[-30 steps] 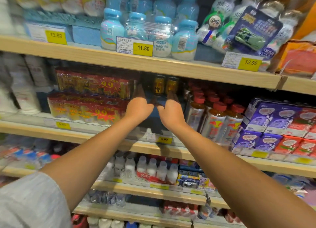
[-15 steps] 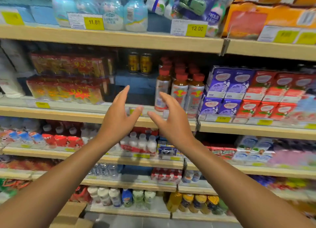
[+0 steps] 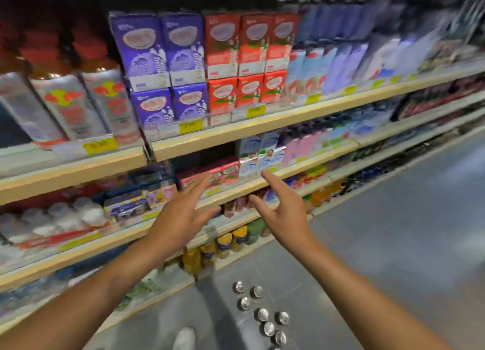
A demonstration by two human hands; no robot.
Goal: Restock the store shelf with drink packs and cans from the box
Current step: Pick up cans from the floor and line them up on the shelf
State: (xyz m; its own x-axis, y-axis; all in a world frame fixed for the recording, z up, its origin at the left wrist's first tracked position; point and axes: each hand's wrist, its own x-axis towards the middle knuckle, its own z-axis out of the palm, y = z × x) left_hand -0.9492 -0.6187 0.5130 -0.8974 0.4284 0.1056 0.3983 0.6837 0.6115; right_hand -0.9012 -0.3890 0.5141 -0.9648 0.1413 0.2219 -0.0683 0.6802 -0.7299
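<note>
1. Silver lids mark the cans (image 3: 263,315), a loose cluster standing upright on the grey floor (image 3: 393,244), seen from above, near the foot of the shelf (image 3: 236,131).
2. Left hand (image 3: 181,218) and right hand (image 3: 283,218) hover before the shelf, fingers spread, holding nothing.
3. Purple cartons (image 3: 157,50) and red cartons (image 3: 249,47) sit stacked on the shelf, blurred.

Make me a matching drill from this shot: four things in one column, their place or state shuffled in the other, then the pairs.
1. purple cartons
2. red cartons
3. cans
4. left hand

a. standing on the floor
b. open, holding nothing
c. on the shelf, next to the red-capped bottles
d. on the shelf, just right of the purple ones

Pairs: 1-c, 2-d, 3-a, 4-b
</note>
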